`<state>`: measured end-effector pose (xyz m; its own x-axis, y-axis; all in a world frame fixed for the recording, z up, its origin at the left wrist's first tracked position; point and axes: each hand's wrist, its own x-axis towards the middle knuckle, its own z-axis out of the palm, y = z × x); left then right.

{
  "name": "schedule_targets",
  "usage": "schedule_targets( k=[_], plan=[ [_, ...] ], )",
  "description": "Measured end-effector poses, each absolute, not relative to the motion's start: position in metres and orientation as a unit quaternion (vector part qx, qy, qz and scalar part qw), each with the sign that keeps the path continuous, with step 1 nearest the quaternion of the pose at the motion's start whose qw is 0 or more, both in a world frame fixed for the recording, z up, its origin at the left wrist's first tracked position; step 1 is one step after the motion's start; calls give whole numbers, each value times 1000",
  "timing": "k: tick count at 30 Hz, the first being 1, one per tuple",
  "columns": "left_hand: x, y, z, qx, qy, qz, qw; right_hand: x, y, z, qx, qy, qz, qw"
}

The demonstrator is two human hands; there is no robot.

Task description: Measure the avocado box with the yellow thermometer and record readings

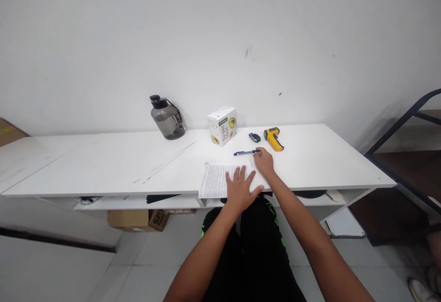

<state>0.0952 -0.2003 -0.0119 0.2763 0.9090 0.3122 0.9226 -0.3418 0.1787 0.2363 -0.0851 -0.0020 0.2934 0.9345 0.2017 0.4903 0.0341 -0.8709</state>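
My left hand (pixel 241 189) lies flat with fingers spread on a sheet of paper (pixel 214 180) covered in handwritten lines. The sheet reaches the front edge of the white desk, and part of it is hidden under that hand. Just beyond, my right hand (pixel 263 160) rests on the desktop with curled fingers closed at the right end of a blue pen (pixel 244 153). The pen lies almost level, pointing left, above the paper's top edge. Close to the right hand are a yellow pistol-shaped thermometer (pixel 274 139) and a small dark teal-and-black gadget (pixel 255 137).
A white box with avocado pictures (pixel 222 126) stands behind the paper. Further left, a grey translucent water jug (pixel 167 119) with a black lid stands by the wall. Under the white desk (pixel 103 159) are a shelf and a cardboard box (pixel 132 219). A black metal frame (pixel 396 130) is at the right.
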Motion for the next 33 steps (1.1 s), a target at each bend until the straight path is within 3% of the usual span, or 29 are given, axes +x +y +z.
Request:
schedule_targets(
  k=[33],
  plan=[
    [97, -201, -9, -800, -574, -175, 16, 237, -90, 1, -647, -556, 241, 463]
  ],
)
